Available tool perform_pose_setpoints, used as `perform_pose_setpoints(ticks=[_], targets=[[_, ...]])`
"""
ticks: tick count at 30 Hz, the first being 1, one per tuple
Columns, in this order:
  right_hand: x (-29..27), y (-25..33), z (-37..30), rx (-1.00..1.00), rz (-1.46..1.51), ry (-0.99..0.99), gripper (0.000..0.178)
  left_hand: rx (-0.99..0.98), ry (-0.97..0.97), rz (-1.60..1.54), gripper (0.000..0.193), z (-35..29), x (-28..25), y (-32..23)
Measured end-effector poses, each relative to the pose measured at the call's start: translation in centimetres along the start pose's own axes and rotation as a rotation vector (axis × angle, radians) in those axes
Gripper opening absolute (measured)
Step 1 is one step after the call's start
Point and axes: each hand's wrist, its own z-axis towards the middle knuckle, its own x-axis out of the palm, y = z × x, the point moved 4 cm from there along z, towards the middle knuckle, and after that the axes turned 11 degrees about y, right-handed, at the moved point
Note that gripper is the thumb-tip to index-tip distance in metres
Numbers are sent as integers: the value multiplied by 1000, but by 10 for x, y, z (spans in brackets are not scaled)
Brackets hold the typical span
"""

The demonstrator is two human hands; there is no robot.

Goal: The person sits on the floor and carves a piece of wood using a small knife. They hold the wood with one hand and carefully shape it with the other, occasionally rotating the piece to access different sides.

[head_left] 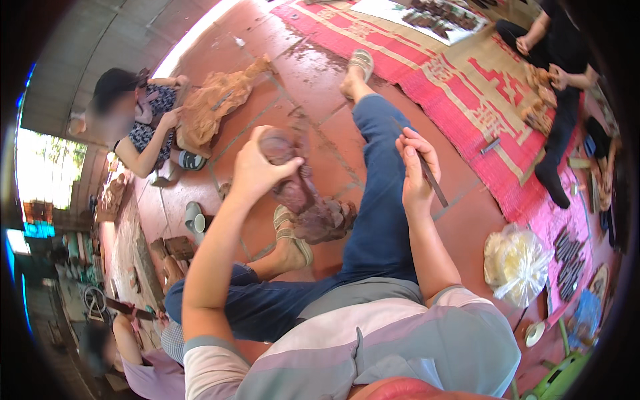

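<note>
My left hand (261, 168) grips the upper end of a dark reddish-brown wood carving (297, 193), fingers and thumb wrapped round it. The carving is tilted, with its wide, knobbly base (328, 222) low by my left foot. Its upper part is smeared by motion. My right hand (419, 170) is raised over my right leg, apart from the carving. It holds a thin dark rod-like carving tool (432, 180), which slants across the palm between thumb and fingers.
A person at the left sits by a large pale wood carving (217, 100). Another sits at the upper right on a red patterned mat (460, 127). To my right are a plastic bag (517, 263) and several dark tools (570, 263) on pink cloth. A cup (202, 223) stands left.
</note>
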Motion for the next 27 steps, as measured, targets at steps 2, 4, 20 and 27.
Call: perform_pose_setpoints(ticks=[2, 4, 20, 27], targets=[[6, 4, 5, -35, 9, -7, 12, 77, -61, 91, 64, 2, 10, -7], [8, 7, 6, -34, 9, -15, 12, -45, -80, 144, 63, 4, 14, -11], [6, 67, -58, 144, -164, -28, 40, 291, -121, -577, 70, 47, 60, -14], [5, 75, -70, 159, -190, -64, 39, 238, -240, -699, 65, 45, 62, 6]])
